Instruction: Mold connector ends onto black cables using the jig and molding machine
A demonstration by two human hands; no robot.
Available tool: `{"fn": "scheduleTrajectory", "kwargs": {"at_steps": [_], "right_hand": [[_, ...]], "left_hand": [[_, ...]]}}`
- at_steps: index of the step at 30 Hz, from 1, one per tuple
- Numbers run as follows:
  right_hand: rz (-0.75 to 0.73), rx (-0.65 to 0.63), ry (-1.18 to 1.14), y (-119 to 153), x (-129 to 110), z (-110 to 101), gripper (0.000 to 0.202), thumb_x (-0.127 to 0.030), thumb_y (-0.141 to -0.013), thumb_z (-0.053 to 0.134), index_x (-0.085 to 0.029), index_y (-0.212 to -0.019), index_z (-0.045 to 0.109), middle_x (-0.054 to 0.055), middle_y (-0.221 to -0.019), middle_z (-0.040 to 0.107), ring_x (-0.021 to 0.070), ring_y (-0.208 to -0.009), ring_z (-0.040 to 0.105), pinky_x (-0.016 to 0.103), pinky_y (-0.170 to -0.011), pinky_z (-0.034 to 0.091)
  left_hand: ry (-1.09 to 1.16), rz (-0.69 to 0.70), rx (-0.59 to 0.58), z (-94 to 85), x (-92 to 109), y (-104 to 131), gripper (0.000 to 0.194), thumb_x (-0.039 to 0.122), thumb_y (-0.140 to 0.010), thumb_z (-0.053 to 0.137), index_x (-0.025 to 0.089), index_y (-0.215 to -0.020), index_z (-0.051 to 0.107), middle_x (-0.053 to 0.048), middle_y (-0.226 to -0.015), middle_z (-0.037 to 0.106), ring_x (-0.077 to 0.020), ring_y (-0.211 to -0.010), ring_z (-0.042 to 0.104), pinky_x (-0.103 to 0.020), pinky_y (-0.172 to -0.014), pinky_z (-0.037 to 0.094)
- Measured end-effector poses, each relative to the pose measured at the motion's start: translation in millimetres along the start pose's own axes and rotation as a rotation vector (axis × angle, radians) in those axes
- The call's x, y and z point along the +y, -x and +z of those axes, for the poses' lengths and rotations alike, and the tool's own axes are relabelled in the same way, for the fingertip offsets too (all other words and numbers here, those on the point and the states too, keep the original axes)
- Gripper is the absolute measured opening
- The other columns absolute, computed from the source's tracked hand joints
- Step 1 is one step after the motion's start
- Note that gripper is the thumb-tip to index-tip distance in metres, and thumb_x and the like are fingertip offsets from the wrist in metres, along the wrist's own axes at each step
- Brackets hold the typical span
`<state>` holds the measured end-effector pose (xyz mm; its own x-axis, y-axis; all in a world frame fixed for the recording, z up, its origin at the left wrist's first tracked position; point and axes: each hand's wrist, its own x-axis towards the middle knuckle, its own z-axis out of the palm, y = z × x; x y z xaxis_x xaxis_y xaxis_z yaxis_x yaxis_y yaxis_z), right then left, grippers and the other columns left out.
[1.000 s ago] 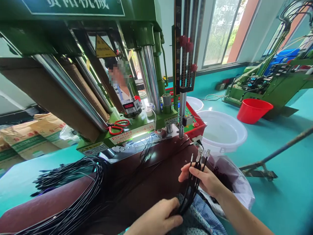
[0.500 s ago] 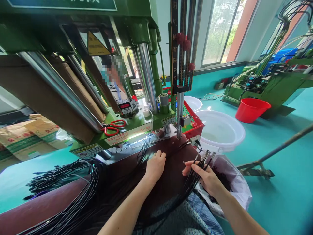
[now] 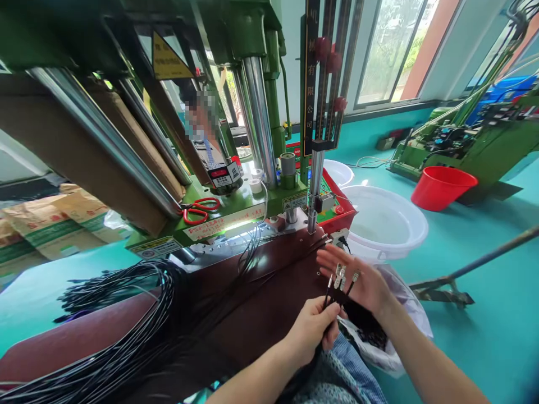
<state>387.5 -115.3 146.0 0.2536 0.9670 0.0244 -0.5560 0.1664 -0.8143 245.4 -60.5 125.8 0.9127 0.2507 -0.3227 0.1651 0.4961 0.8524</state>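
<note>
My left hand (image 3: 314,328) is closed around a bunch of black cables near the front right of the dark red tabletop (image 3: 269,297). Metal connector ends (image 3: 340,276) stick up out of that fist. Just behind and to the right of them, my right hand (image 3: 357,275) is open, its fingers stretched out and the palm turned toward the connectors. A large looped bundle of black cables (image 3: 164,292) lies on the left part of the table. A few more thin cables (image 3: 250,252) run across the table by the machine's metal plate.
A green press (image 3: 278,196) stands behind the table, with red-handled scissors (image 3: 201,210) on its ledge. A lined container (image 3: 400,353) of dark pieces sits at the right, below my hands. Beyond are a white tub (image 3: 383,219), a red bucket (image 3: 444,188) and a person (image 3: 206,146) behind the press.
My left hand has moved right from the tabletop and taken hold of the cable bunch. My right hand has let go of the bunch and opened. The view has shifted slightly.
</note>
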Motion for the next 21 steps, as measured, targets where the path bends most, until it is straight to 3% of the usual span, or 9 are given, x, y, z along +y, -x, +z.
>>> {"fn": "scheduleTrajectory", "kwargs": {"at_steps": [2,6,14,19,21], "right_hand": [[-0.004,-0.012,0.128,-8.5,-16.2,-1.8,0.036,-0.039,-0.086,0.046,-0.024,-0.117,0.057,0.006,-0.125,0.054,0.0228,-0.12,0.043,0.044,-0.103,0.029],[0.159,-0.147,0.559,-18.4,-27.7,8.6,0.036,-0.041,-0.086,0.047,-0.018,-0.109,0.063,0.008,-0.112,0.063,0.0234,-0.109,0.053,0.043,-0.1,0.033],[0.146,-0.246,0.846,-24.4,4.1,18.0,0.041,-0.043,-0.09,0.037,-0.021,-0.12,0.055,0.006,-0.12,0.058,0.0228,-0.113,0.05,0.043,-0.099,0.035],[0.084,-0.334,1.047,-25.5,19.1,31.4,0.058,-0.038,-0.085,0.05,-0.02,-0.137,0.031,0.009,-0.131,0.048,0.0229,-0.118,0.045,0.042,-0.099,0.035],[0.071,-0.377,1.106,-31.7,20.3,38.8,0.056,-0.037,-0.087,0.047,-0.02,-0.138,0.03,0.009,-0.13,0.049,0.0223,-0.117,0.046,0.04,-0.098,0.036]], "left_hand": [[0.005,-0.017,0.013,-1.4,-2.8,1.9,0.042,0.054,-0.072,0.055,0.013,-0.074,0.053,0.007,-0.035,0.041,-0.0032,-0.027,0.028,-0.018,-0.033,0.019],[0.037,-0.01,0.02,-3.1,-1.4,4.4,0.046,0.058,-0.074,0.05,0.013,-0.075,0.053,0.005,-0.044,0.048,-0.0038,-0.027,0.033,-0.018,-0.031,0.02],[0.151,0.051,0.103,-7.9,-3.6,1.7,0.042,0.054,-0.072,0.054,0.013,-0.078,0.051,0.004,-0.051,0.05,-0.0057,-0.034,0.043,-0.018,-0.035,0.028],[0.161,0.128,0.265,-8.2,-9.9,0.1,0.046,0.06,-0.066,0.058,0.016,-0.069,0.043,0.005,-0.048,0.046,-0.0065,-0.032,0.04,-0.019,-0.03,0.03],[0.151,0.147,0.313,-12.7,-7.8,3.4,0.047,0.061,-0.066,0.057,0.017,-0.068,0.042,0.006,-0.047,0.043,-0.0052,-0.031,0.036,-0.019,-0.028,0.027]]}}
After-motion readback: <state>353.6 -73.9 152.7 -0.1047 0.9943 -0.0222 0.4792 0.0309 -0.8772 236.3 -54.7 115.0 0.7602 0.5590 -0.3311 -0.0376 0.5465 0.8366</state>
